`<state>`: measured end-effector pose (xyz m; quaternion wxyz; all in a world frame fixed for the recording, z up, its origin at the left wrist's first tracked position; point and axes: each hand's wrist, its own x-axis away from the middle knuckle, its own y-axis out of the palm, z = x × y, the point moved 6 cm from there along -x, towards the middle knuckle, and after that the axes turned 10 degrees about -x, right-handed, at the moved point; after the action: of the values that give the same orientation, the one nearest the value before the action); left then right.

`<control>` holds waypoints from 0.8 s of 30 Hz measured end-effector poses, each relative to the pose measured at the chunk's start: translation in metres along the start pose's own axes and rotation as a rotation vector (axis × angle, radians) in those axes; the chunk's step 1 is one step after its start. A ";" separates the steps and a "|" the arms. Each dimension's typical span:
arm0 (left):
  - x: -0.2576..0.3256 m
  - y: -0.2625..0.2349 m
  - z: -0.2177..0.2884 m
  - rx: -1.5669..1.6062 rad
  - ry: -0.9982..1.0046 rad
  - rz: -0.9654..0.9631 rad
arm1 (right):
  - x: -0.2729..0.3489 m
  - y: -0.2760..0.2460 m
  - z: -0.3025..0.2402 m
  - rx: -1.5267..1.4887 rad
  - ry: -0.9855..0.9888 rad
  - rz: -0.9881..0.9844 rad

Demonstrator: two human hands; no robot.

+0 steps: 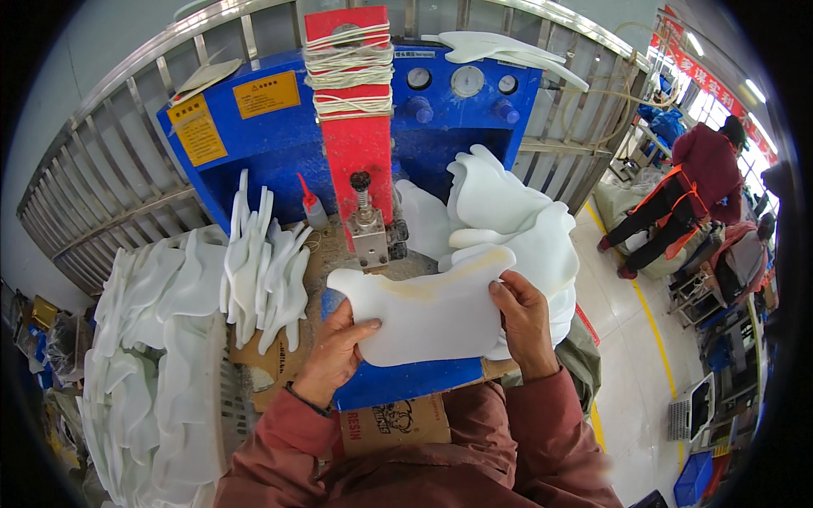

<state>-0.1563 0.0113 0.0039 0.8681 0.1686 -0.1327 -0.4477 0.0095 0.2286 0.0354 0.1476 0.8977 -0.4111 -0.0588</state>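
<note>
Both hands are ours: our left hand [337,351] pinches the lower left edge of a white foam sheet [423,309], thumb on top, while our right hand [522,317] closes on its right edge, holding it flat just below the red press head [360,127], probably to line it up. It hovers over the blue surface [406,381] of the blue machine [271,144], with cut white pieces [262,271] stacked left and more [508,212] right; another person [690,190] bends over on the workshop floor beyond.
</note>
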 end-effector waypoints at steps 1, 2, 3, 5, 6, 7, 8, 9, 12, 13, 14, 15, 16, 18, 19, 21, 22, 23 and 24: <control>0.000 0.000 -0.001 -0.006 -0.015 0.006 | 0.001 -0.001 -0.001 -0.010 -0.005 0.002; 0.000 0.001 -0.002 -0.008 -0.014 0.005 | 0.001 -0.003 0.000 -0.038 0.005 0.018; -0.001 0.003 -0.002 -0.005 0.003 -0.008 | 0.002 -0.003 -0.001 -0.028 -0.008 0.006; -0.001 0.004 -0.005 0.000 -0.011 -0.005 | 0.004 -0.004 -0.003 -0.074 -0.007 -0.011; -0.001 0.005 -0.005 0.005 0.003 -0.013 | 0.005 -0.007 -0.004 -0.025 -0.008 0.011; -0.001 0.006 -0.007 0.003 -0.005 -0.015 | 0.006 -0.009 -0.005 -0.008 -0.011 0.014; -0.002 0.007 -0.008 0.000 0.000 -0.020 | 0.007 -0.011 -0.006 0.009 -0.014 0.016; -0.002 0.008 -0.008 -0.003 0.016 -0.026 | 0.007 -0.013 -0.007 0.007 -0.014 0.022; -0.004 0.012 -0.010 0.017 0.016 -0.044 | 0.009 -0.017 -0.008 -0.003 -0.012 0.040; -0.004 0.013 -0.011 0.017 0.000 -0.042 | 0.010 -0.018 -0.007 -0.010 -0.011 0.046; -0.005 0.014 -0.011 0.018 -0.002 -0.047 | 0.010 -0.019 -0.007 -0.017 -0.009 0.051; -0.006 0.015 -0.011 0.013 -0.003 -0.045 | 0.010 -0.021 -0.008 -0.016 -0.016 0.064; -0.006 0.016 -0.011 0.021 -0.016 -0.053 | 0.011 -0.022 -0.008 -0.015 -0.024 0.076; -0.006 0.018 -0.013 0.033 -0.031 -0.067 | 0.012 -0.025 -0.009 -0.032 -0.034 0.086; -0.007 0.017 -0.015 0.025 -0.046 -0.061 | 0.013 -0.026 -0.009 -0.050 -0.037 0.082; -0.008 0.018 -0.017 0.027 -0.050 -0.069 | 0.014 -0.028 -0.010 -0.065 -0.041 0.084; -0.009 0.019 -0.019 0.024 -0.057 -0.069 | 0.015 -0.030 -0.011 -0.062 -0.041 0.089; -0.009 0.020 -0.020 0.025 -0.057 -0.070 | 0.016 -0.031 -0.011 -0.060 -0.042 0.093; -0.011 0.020 -0.022 0.026 -0.059 -0.069 | 0.016 -0.032 -0.012 -0.057 -0.043 0.090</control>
<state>-0.1394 0.0345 -0.0083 0.8456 0.1709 -0.1582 -0.4804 0.0460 0.2389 0.0370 0.1670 0.8722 -0.4522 -0.0830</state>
